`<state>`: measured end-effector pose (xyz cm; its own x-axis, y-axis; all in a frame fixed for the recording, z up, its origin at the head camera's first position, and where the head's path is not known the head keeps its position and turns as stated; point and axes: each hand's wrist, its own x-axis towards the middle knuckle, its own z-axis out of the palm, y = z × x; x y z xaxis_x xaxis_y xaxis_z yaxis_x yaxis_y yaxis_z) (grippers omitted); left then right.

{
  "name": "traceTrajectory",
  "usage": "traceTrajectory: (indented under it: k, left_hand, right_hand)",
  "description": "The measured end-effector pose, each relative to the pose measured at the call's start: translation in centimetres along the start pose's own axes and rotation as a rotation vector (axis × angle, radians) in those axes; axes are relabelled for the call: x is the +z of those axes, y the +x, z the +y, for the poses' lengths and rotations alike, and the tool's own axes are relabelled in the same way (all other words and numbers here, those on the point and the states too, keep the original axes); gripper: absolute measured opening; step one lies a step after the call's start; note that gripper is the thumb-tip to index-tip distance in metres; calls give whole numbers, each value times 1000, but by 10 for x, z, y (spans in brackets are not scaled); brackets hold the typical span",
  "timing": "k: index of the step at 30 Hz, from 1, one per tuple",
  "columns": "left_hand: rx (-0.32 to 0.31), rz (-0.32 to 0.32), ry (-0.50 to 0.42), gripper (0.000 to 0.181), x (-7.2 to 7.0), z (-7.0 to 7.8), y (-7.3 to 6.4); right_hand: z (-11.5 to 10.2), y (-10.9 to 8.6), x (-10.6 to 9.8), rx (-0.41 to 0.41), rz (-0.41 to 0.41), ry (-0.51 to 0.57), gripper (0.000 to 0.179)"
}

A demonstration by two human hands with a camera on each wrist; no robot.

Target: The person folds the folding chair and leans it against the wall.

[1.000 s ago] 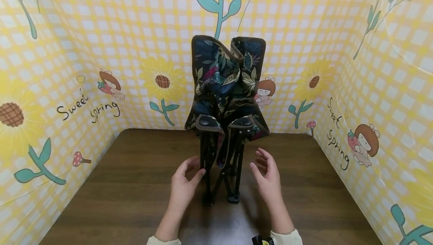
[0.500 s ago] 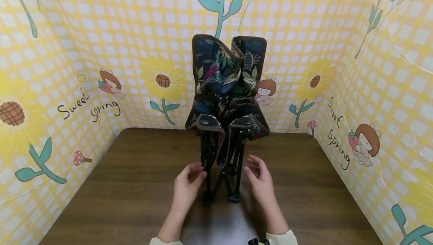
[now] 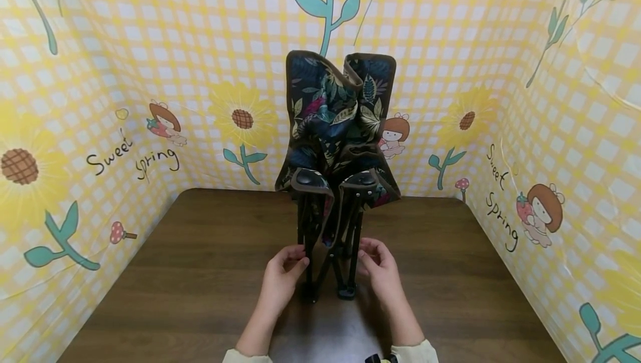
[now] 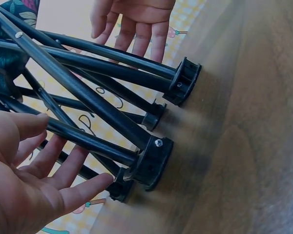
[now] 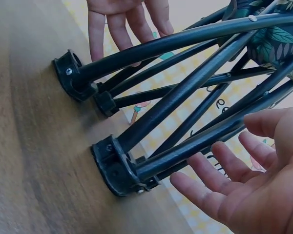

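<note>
A folding camp chair (image 3: 328, 121) stands upright and mostly folded on the wooden table, its dark leaf-print fabric bunched above black crossed legs. My left hand (image 3: 281, 276) is at the left legs, thumb and fingers loosely spread on either side of a tube. On the opposite side, my right hand (image 3: 384, 274) has its fingertips right at the right legs. The left wrist view shows relaxed fingers (image 4: 71, 165) beside a black leg tube (image 4: 83, 92) with plastic feet (image 4: 151, 163). Similarly, the right wrist view has the right hand (image 5: 254, 175) with fingers extended along the tubes.
The brown wooden table (image 3: 200, 240) lies under the chair, its far edge just behind the legs. A yellow checked cloth (image 3: 200, 45) with sunflowers and cartoon figures hangs around the back and both sides. Pale sleeves (image 3: 415, 352) cover my forearms at the bottom.
My right hand has moved left and down, from apart to close against the right legs. The left hand has shifted slightly right along the left legs. The chair has stayed put.
</note>
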<state>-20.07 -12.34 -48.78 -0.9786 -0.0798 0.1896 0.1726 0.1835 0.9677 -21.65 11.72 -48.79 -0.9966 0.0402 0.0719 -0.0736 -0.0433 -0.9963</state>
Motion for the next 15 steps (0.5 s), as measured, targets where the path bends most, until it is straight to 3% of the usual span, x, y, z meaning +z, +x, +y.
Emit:
traceTrajectory:
  k: [9, 15]
  left_hand:
    - [-41, -20, -92, 28, 4, -5, -1]
    - [-37, 2, -88, 25, 5, -11, 2]
  right_hand:
    - [4, -2, 6, 37, 29, -2, 27]
    - [1, -5, 6, 34, 45, -1, 25]
